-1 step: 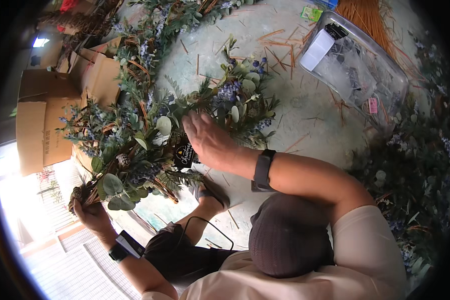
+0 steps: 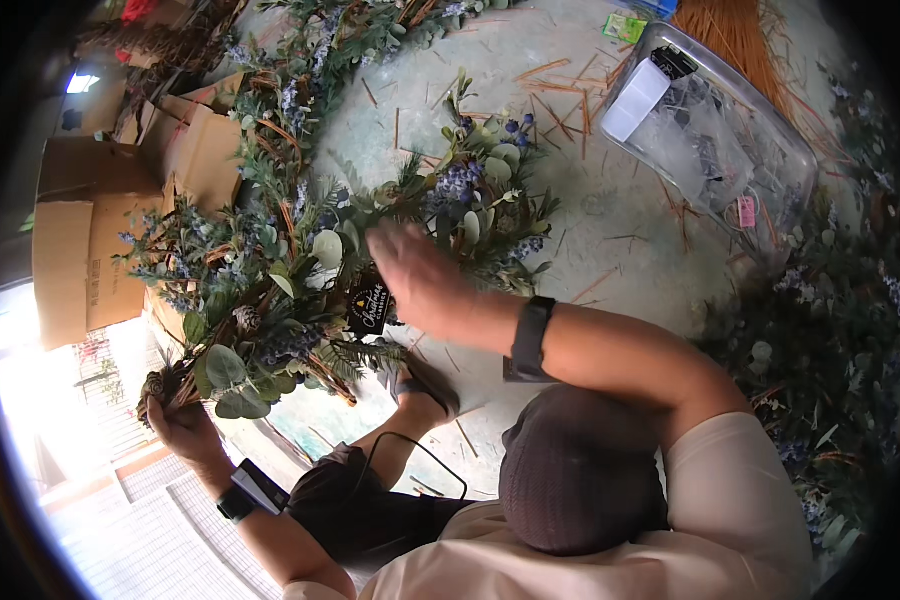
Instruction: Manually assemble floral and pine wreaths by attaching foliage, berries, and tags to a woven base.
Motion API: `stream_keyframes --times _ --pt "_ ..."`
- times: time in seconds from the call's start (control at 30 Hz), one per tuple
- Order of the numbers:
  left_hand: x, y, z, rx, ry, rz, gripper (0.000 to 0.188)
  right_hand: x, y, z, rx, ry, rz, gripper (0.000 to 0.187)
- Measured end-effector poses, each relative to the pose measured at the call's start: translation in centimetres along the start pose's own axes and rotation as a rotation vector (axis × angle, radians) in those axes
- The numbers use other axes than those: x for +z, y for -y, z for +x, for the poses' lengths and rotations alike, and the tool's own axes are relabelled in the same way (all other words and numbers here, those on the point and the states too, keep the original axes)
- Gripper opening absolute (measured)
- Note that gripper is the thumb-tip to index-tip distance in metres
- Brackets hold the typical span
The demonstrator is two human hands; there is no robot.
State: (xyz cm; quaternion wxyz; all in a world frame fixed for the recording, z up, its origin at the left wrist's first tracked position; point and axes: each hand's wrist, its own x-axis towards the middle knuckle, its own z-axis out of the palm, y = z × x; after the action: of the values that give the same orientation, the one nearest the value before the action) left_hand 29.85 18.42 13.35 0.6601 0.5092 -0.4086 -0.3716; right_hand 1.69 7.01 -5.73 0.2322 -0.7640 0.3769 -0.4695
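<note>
An artificial garland (image 2: 260,330) of green leaves, blue berries and pine cones stretches in front of me, with twiggy brown stems. My left hand (image 2: 185,435) is closed around its near left end, beside a pine cone (image 2: 153,385). Over the garland's middle is my right hand (image 2: 415,275), smeared by motion, its fingertips at the leaves; whether they grip anything does not show. A black hang tag (image 2: 366,309) with light lettering hangs just left of that hand. Past it, the right end carries a blue berry cluster (image 2: 458,184).
Cardboard boxes (image 2: 90,245) stand at the left. More garlands lie at the back and in a dark heap (image 2: 830,380) at the right. A clear plastic bin (image 2: 710,140) with bags and tags sits at the back right, near brown sticks (image 2: 730,35). Loose twigs litter the floor (image 2: 600,200).
My right hand has shifted slightly at the garland's middle and is now more blurred. The hang tag has turned a little. My left hand keeps its place.
</note>
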Motion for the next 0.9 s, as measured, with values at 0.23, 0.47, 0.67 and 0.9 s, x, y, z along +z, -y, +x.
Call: stream_keyframes --times 0.23,0.47,0.67,0.9 --pt "-1.4 0.0 0.5 -0.007 -0.023 -0.025 0.032 -6.3 -8.6 1.8 0.484 -0.359 0.345 0.017" --pt "-2.0 0.4 0.7 0.056 -0.042 -0.024 0.034 -5.9 -5.8 2.2 0.229 -0.056 0.167 0.014" --pt "-0.7 0.0 0.3 0.063 -0.024 -0.048 0.032 -3.8 -2.8 4.7 0.529 0.505 -0.04 0.033" --pt "-1.0 0.4 0.4 0.061 -0.083 -0.027 0.032 -2.1 -4.6 1.6 0.065 0.089 0.186 0.008"
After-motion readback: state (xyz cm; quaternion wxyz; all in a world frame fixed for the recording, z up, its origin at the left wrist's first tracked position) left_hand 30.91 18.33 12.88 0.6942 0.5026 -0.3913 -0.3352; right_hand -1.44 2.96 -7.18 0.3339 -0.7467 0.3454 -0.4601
